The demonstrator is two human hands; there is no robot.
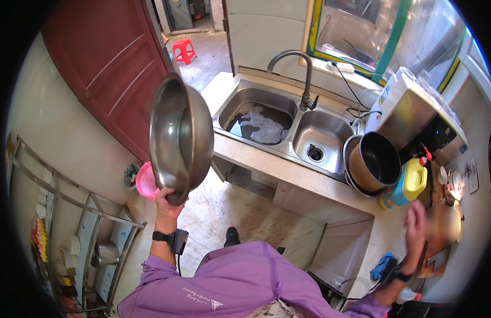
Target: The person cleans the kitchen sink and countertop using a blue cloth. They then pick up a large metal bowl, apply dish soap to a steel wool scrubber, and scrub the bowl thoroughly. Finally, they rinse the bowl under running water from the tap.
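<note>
My left hand (pixel 168 202) grips the lower rim of a large stainless steel basin (pixel 201 135), holding it tilted on its side in the air, left of the sink. My right hand (pixel 414 224) is blurred over the counter at the right. Close by it is a blurred, round, tan thing (pixel 443 224); whether my fingers touch it cannot be told. Ahead is a double-bowl steel sink (pixel 290 150). Its left bowl holds dark water with foam (pixel 265 127). The right bowl (pixel 323 133) shows its drain.
A brown pot (pixel 361 171) with a dark inside stands in another vessel by the sink. Beside it are a yellow jug (pixel 413 181) and a white appliance (pixel 420 115). A blue cloth (pixel 382 266) lies on the counter. Left are a pink bucket (pixel 146 182) and a metal rack (pixel 88 210).
</note>
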